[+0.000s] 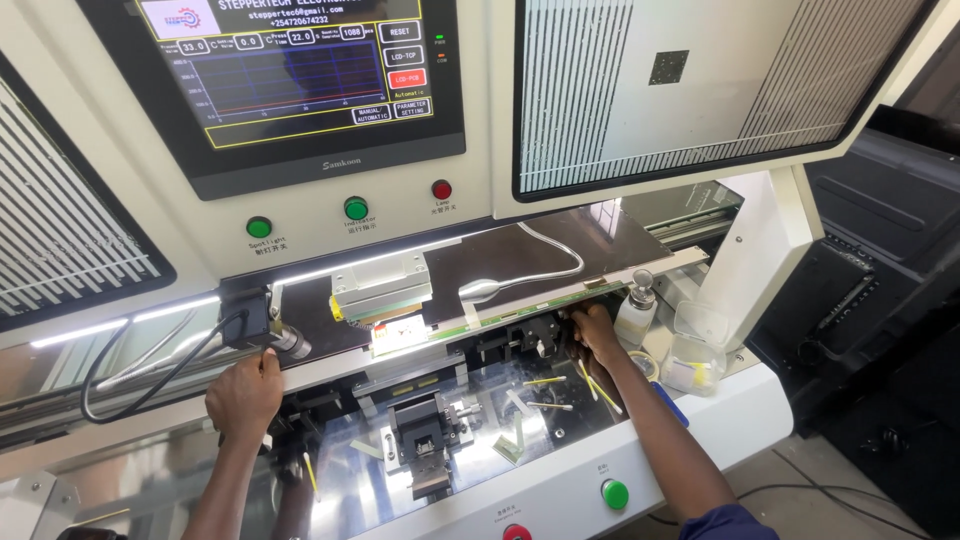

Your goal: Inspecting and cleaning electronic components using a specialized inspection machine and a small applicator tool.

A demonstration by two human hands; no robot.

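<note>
While under green round buttons [356,208], left hand [245,392] closed on the dark panel's [520,255] edge, right hand [592,333] likewise

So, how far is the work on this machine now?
Done: a panel edge already lies under the press head. In hand: left hand at the camera tube, right hand on the panel edge. Left: the green button is untouched.

both arms are stretched forward and spread well apart, left hand [245,392] knuckles-up with its fingers curled in loosely, right hand [594,333] reaching further out on a straighter, bare forearm, fingers bent and tucked under at the tips
</note>
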